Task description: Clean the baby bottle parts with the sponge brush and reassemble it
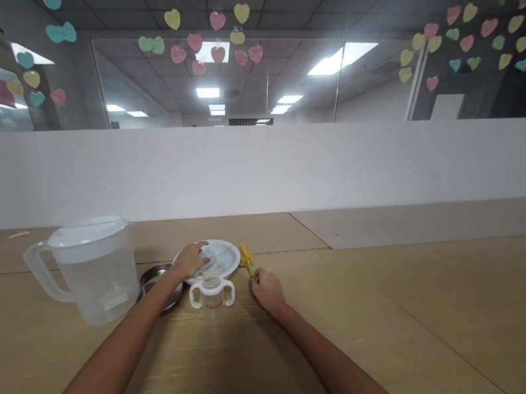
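Observation:
A clear baby bottle (214,305) with a white collar and two curved white handles stands upright on the table, its mouth uncovered. Behind it is a white plate (231,256) with some clear parts on it, too small to name. My left hand (191,260) reaches over the plate, its fingers curved around a clear domed bottle cap (208,256). To the right of the bottle, my right hand (267,288) is closed on the green handle of a bottle brush (245,254), whose yellow sponge head points away from me beside the plate.
A large lidded translucent pitcher (98,271) stands at the left. Between it and the bottle sits a round metal bowl (155,273), partly hidden by my left forearm. The wooden table (415,319) ends at a white wall (237,161) under windows with heart-shaped notes.

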Demonstrator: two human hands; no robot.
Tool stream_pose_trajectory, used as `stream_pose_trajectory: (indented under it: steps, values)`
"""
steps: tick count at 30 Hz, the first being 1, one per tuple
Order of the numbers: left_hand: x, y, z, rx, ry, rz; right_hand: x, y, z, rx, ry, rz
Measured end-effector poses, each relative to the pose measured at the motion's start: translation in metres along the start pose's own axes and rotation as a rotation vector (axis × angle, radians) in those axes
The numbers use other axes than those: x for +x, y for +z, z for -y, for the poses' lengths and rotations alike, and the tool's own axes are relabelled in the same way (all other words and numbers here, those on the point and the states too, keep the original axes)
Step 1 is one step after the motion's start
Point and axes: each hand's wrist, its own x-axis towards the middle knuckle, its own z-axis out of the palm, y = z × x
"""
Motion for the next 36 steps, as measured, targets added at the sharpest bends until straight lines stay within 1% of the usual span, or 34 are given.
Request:
stream_pose_trajectory:
  steps: [6, 14, 19, 23, 27, 33, 36]
  values:
    - [-0.0037, -0.0028, 0.0017, 0.016, 0.015, 0.026, 0.0009, 0.0023, -0.0010, -0.002, -0.015, 0.002]
    - [0.0009, -0.0011, 0.0069, 0.159, -0.007, 0.022, 0.0016, 0.0029, -0.0023, 0.000, -0.037, 0.007]
    - [0.0015, -0.0042, 0.0081, 0.186, 0.009, 0.047, 0.0008, 0.0027, -0.0016, 0.003, -0.044, 0.003]
    - [0.0004, -0.0083, 0.0079, 0.221, -0.051, 0.008, 0.0012, 0.0030, -0.0011, 0.002, -0.047, 0.006]
    - [-0.0011, -0.0056, 0.0076, 0.269, -0.115, 0.095, 0.0012, 0.0026, -0.0014, 0.003, -0.047, 0.007]
    - [0.0012, -0.0003, 0.0082, 0.307, -0.069, 0.219, 0.0002, 0.0019, -0.0022, 0.004, -0.058, 0.006]
    - [0.0040, -0.0001, 0.0077, 0.308, -0.050, 0.258, 0.0002, 0.0019, -0.0024, 0.006, -0.062, 0.007]
